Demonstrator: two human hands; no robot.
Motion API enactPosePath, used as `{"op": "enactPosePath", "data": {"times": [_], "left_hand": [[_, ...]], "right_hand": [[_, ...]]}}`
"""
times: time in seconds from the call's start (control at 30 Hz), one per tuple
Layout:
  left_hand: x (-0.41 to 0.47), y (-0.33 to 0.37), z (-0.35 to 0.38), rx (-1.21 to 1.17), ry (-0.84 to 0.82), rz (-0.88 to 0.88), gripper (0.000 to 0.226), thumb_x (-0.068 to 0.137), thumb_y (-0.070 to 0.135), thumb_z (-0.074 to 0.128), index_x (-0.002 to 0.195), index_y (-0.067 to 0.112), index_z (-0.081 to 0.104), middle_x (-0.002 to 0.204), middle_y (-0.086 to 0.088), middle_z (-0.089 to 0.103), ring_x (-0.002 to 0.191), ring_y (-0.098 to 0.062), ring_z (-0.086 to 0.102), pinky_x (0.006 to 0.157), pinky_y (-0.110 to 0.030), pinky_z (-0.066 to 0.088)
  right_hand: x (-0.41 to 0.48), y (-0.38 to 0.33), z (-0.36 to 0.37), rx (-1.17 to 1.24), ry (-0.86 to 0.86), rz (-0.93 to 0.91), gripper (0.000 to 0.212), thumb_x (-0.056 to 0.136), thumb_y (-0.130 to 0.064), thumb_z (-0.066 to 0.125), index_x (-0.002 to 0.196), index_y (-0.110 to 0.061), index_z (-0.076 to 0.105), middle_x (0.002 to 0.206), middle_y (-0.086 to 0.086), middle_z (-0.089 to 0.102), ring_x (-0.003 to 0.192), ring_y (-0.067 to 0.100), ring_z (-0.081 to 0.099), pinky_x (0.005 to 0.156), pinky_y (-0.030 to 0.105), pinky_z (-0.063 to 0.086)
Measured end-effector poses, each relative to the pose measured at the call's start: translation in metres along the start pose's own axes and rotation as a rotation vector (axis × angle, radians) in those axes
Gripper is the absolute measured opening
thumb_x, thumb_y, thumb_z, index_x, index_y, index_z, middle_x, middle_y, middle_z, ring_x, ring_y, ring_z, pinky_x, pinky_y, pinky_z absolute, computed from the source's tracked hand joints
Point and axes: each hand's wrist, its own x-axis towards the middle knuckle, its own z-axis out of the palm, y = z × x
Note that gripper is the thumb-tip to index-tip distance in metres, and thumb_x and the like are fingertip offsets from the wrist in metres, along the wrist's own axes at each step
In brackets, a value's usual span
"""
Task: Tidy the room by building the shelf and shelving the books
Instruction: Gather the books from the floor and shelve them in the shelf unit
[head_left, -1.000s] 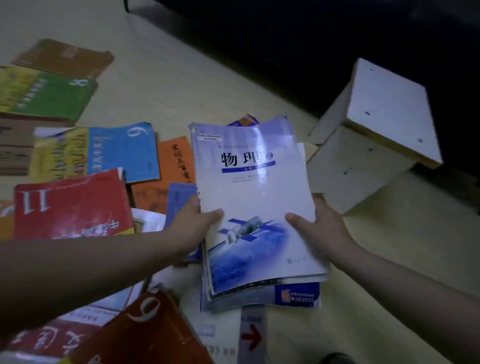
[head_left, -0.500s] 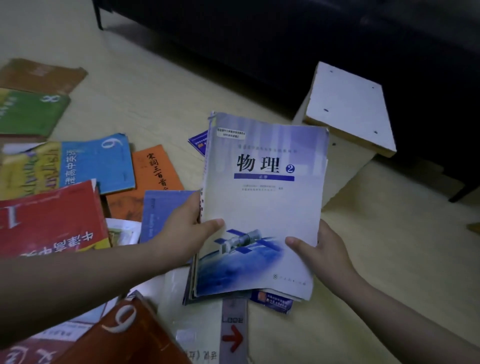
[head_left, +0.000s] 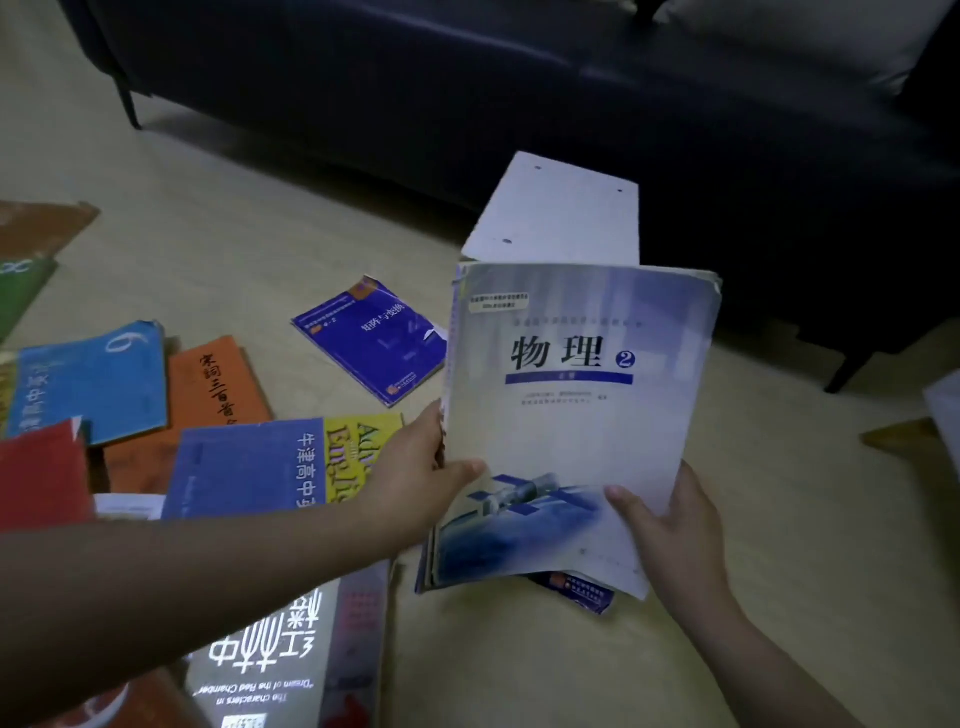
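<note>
Sofa (head_left: 519, 78) first, since it's the biggest thing going: dark, navy-ish, stretched across the whole top of the view on thin black legs. Under it is pale floor (head_left: 260, 234), and pretty much everything else sits on that. Next down is the white shelf piece (head_left: 561, 213), a boxy panel with a few small holes in its face, standing on the floor right in front of the sofa. Its lower part is hidden by the stack of books (head_left: 566, 467), which is up off the floor mid-view and tilted toward the camera. The top one is a pale physics textbook (head_left: 571, 353) with a satellite on the cover, and a darker cover pokes out at the stack's bottom edge. Loose on the floor to the left are a blue and yellow book (head_left: 270, 467), a light blue book (head_left: 88, 384) with a big 6, an orange book (head_left: 218, 384), a red book (head_left: 41, 473) and a deep blue book (head_left: 374, 343) lying by itself nearer the shelf piece. Now the hands. The left arm reaches in long and nearly straight from the lower left, and the left hand (head_left: 415, 478) grips the stack's spine side, thumb flat across the front cover, fingers out of sight behind. The right hand (head_left: 670, 525) holds the lower right corner, thumb on the cover, fingers tucked underneath.
</note>
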Motion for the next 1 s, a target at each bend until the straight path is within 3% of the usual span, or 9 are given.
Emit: {"op": "enactPosePath", "data": {"times": [0.17,0.27,0.37,0.43,0.57,0.7,0.8,0.9,1.0], "left_hand": [[0.022,0.026,0.053,-0.002,-0.026,0.044,0.04,0.088,0.012,0.064,0.115,0.032,0.042,0.089,0.026,0.052,0.078,0.01,0.052,0.06,-0.003,0.044],[0.041,0.046,0.089,-0.005,-0.066,0.081,0.039,0.088,0.013,0.064,0.115,0.031,0.042,0.096,0.019,0.057,0.082,0.005,0.055,0.064,-0.006,0.046],[0.063,0.066,0.123,0.02,-0.073,0.133,0.037,0.088,0.015,0.065,0.119,0.024,0.047,0.103,0.01,0.062,0.083,-0.001,0.059,0.066,-0.01,0.048],[0.077,0.08,0.141,0.035,-0.059,0.165,0.037,0.089,0.016,0.064,0.121,0.021,0.048,0.101,0.011,0.061,0.079,0.001,0.058,0.062,-0.006,0.046],[0.101,0.093,0.168,0.023,-0.023,0.235,0.037,0.09,0.018,0.063,0.125,0.019,0.049,0.103,0.009,0.063,0.092,-0.006,0.06,0.074,-0.013,0.046],[0.112,0.086,0.178,0.057,-0.023,0.186,0.031,0.095,0.027,0.055,0.124,0.021,0.05,0.105,0.009,0.062,0.1,-0.011,0.06,0.08,-0.028,0.05],[0.119,0.083,0.177,0.083,-0.103,0.197,0.034,0.097,0.031,0.05,0.13,0.024,0.045,0.12,0.007,0.061,0.11,-0.012,0.057,0.09,-0.035,0.053],[0.125,0.086,0.177,0.122,-0.127,0.223,0.035,0.097,0.035,0.047,0.132,0.026,0.045,0.12,0.007,0.06,0.111,-0.012,0.056,0.092,-0.038,0.052],[0.13,0.09,0.178,0.097,-0.141,0.214,0.033,0.098,0.034,0.046,0.131,0.029,0.045,0.118,0.01,0.06,0.108,-0.009,0.053,0.088,-0.03,0.05]], "right_hand": [[0.017,0.027,-0.038,0.03,0.131,0.023,0.033,0.083,-0.008,0.071,0.111,-0.015,0.056,0.094,-0.005,0.06,0.076,0.001,0.054,0.061,0.001,0.038],[0.031,0.043,-0.07,0.039,0.205,0.028,0.03,0.084,-0.008,0.069,0.109,-0.017,0.054,0.091,-0.008,0.058,0.074,-0.008,0.052,0.061,0.001,0.038],[0.052,0.057,-0.097,0.038,0.286,0.016,0.031,0.084,-0.007,0.069,0.111,-0.014,0.056,0.095,-0.006,0.06,0.078,0.002,0.056,0.063,-0.001,0.037],[0.067,0.067,-0.11,0.057,0.34,0.017,0.035,0.083,-0.008,0.07,0.116,-0.01,0.056,0.101,-0.002,0.063,0.088,0.01,0.058,0.068,0.007,0.041],[0.088,0.079,-0.117,0.141,0.464,0.015,0.044,0.085,-0.011,0.069,0.126,-0.008,0.053,0.112,0.0,0.063,0.098,0.013,0.06,0.084,0.023,0.046],[0.098,0.084,-0.113,0.256,0.452,0.042,0.049,0.083,-0.012,0.073,0.124,-0.016,0.046,0.109,-0.01,0.057,0.098,-0.001,0.054,0.08,0.003,0.041],[0.103,0.086,-0.113,0.322,0.442,0.079,0.041,0.078,-0.015,0.078,0.108,-0.024,0.051,0.107,-0.007,0.056,0.104,0.008,0.053,0.081,0.009,0.041],[0.104,0.089,-0.115,0.313,0.387,0.078,0.036,0.08,-0.013,0.076,0.086,-0.036,0.048,0.094,-0.018,0.055,0.093,0.003,0.053,0.082,0.008,0.038],[0.107,0.096,-0.116,0.351,0.362,0.093,0.022,0.084,-0.018,0.072,0.1,-0.023,0.056,0.093,-0.015,0.058,0.089,0.002,0.055,0.072,-0.003,0.037]]}}
